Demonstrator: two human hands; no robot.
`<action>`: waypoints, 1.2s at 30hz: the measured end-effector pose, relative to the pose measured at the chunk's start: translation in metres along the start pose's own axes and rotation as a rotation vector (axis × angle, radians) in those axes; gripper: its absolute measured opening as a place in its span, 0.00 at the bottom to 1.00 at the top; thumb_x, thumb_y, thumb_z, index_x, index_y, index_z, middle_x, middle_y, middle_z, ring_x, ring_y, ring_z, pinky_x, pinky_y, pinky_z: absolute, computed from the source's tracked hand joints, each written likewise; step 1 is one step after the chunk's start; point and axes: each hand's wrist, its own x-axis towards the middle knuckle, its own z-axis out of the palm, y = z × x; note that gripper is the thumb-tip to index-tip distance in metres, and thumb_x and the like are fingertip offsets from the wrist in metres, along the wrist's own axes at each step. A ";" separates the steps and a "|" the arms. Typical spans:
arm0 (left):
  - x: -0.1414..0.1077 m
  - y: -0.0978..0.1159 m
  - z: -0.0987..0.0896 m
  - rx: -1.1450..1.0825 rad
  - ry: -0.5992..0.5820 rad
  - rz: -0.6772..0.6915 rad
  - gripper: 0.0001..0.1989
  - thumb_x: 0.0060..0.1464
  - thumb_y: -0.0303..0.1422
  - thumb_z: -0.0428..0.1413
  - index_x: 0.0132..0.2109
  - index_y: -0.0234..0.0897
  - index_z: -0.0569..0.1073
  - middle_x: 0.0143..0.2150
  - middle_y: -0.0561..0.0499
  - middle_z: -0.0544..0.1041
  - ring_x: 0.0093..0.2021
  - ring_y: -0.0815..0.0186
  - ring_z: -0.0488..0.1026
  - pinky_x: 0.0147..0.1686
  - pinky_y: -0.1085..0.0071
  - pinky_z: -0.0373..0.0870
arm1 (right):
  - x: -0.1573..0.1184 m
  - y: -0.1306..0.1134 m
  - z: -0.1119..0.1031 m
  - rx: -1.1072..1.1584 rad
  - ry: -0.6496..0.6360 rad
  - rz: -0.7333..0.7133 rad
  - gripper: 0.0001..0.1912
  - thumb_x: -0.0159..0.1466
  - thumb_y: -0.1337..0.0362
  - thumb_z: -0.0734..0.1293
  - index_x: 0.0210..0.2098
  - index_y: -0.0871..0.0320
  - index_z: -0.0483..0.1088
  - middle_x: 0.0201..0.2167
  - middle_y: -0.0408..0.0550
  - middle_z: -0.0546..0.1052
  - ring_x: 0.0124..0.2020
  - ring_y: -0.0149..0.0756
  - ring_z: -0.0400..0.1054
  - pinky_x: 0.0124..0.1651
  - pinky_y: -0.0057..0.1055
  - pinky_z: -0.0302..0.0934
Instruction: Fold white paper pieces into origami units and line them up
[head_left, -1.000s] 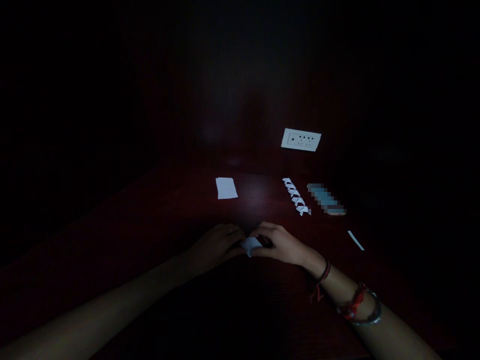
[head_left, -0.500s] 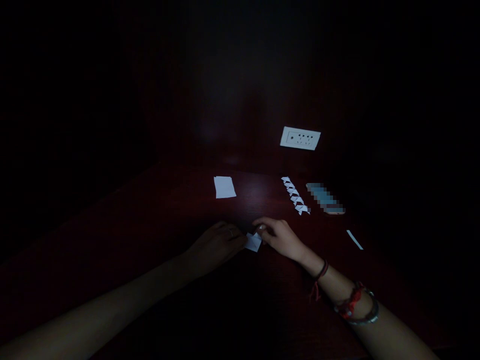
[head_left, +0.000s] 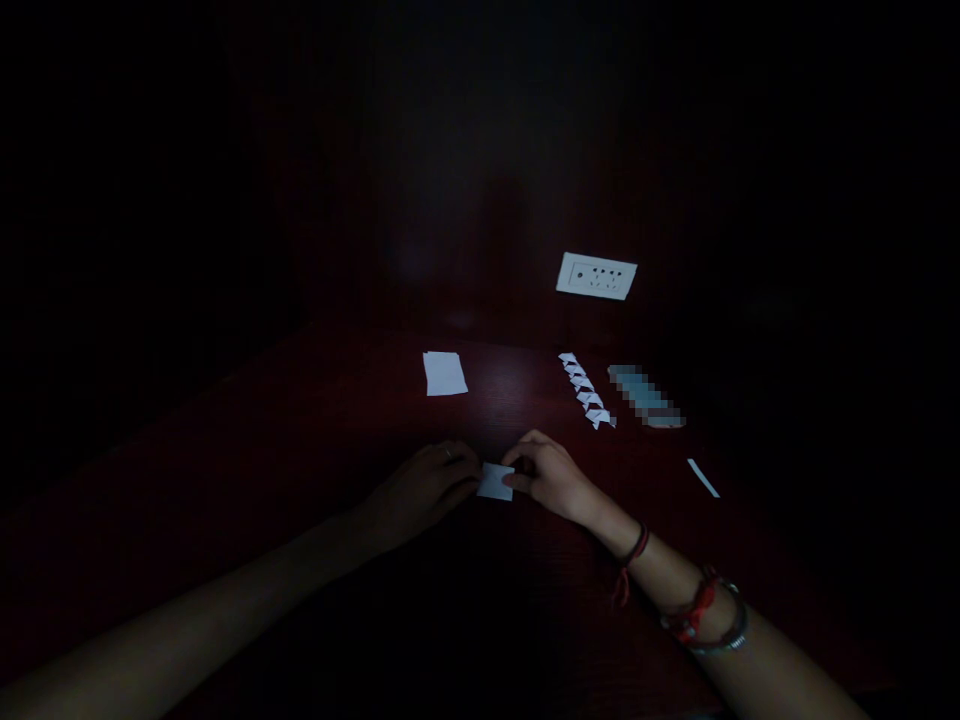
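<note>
Between my two hands is a small white piece of paper [head_left: 493, 482], squarish, with faint crease lines. My left hand [head_left: 435, 485], a ring on one finger, pinches its left edge. The thumb and fingers of my right hand [head_left: 551, 475] close on its right edge. Beyond my right hand lies a row of small folded white paper pieces [head_left: 582, 388]. A stack of white paper sheets [head_left: 445, 374] rests farther back, past my left hand.
A phone [head_left: 646, 397], its screen blurred out, lies right of the folded row. Nearer on the right is a thin white paper strip [head_left: 703, 478]. A white socket panel [head_left: 596, 276] is on the wall behind the dark red table [head_left: 337, 400].
The paper looks flatter and squarer than before, its raised corner no longer showing. Both hands have shifted slightly left, and the whole view has moved a little.
</note>
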 end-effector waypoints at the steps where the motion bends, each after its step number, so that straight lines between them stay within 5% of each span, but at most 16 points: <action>1: 0.001 0.001 -0.001 0.007 0.010 -0.028 0.08 0.55 0.28 0.46 0.40 0.38 0.68 0.40 0.50 0.66 0.41 0.66 0.64 0.41 0.68 0.62 | 0.000 0.000 0.001 -0.005 -0.011 0.009 0.09 0.47 0.71 0.68 0.30 0.59 0.70 0.31 0.44 0.66 0.30 0.27 0.60 0.33 0.24 0.57; 11: 0.002 0.009 -0.007 -0.037 0.108 -0.099 0.04 0.53 0.29 0.49 0.34 0.37 0.68 0.44 0.50 0.60 0.45 0.64 0.60 0.42 0.66 0.63 | -0.006 -0.014 0.003 0.118 -0.036 -0.004 0.02 0.52 0.71 0.64 0.27 0.59 0.67 0.22 0.40 0.68 0.24 0.25 0.60 0.26 0.23 0.53; 17: 0.002 0.023 -0.014 -0.039 0.203 -0.092 0.05 0.52 0.25 0.48 0.34 0.36 0.67 0.49 0.49 0.56 0.49 0.62 0.57 0.45 0.64 0.61 | -0.010 -0.032 -0.005 0.010 0.122 -0.180 0.04 0.55 0.69 0.63 0.30 0.56 0.68 0.28 0.43 0.70 0.32 0.30 0.62 0.36 0.28 0.52; 24: 0.001 0.035 -0.023 0.009 0.236 -0.005 0.07 0.52 0.24 0.47 0.37 0.37 0.67 0.51 0.49 0.54 0.52 0.61 0.54 0.49 0.62 0.57 | -0.014 -0.048 -0.009 -0.152 0.099 -0.309 0.03 0.57 0.68 0.60 0.30 0.57 0.65 0.29 0.42 0.68 0.34 0.30 0.59 0.39 0.29 0.48; 31: 0.001 0.030 -0.020 0.005 0.248 -0.021 0.05 0.51 0.24 0.47 0.34 0.36 0.66 0.51 0.49 0.54 0.52 0.60 0.54 0.48 0.61 0.58 | -0.013 -0.039 -0.015 -0.276 0.042 -0.317 0.03 0.57 0.68 0.59 0.29 0.59 0.64 0.28 0.43 0.66 0.33 0.31 0.57 0.37 0.30 0.47; 36: 0.001 0.027 -0.024 0.016 0.269 -0.059 0.05 0.51 0.24 0.46 0.32 0.36 0.65 0.49 0.48 0.55 0.51 0.61 0.56 0.47 0.64 0.59 | -0.009 -0.010 -0.028 -0.298 0.090 -0.283 0.03 0.57 0.69 0.59 0.27 0.59 0.63 0.27 0.44 0.65 0.32 0.32 0.57 0.38 0.30 0.48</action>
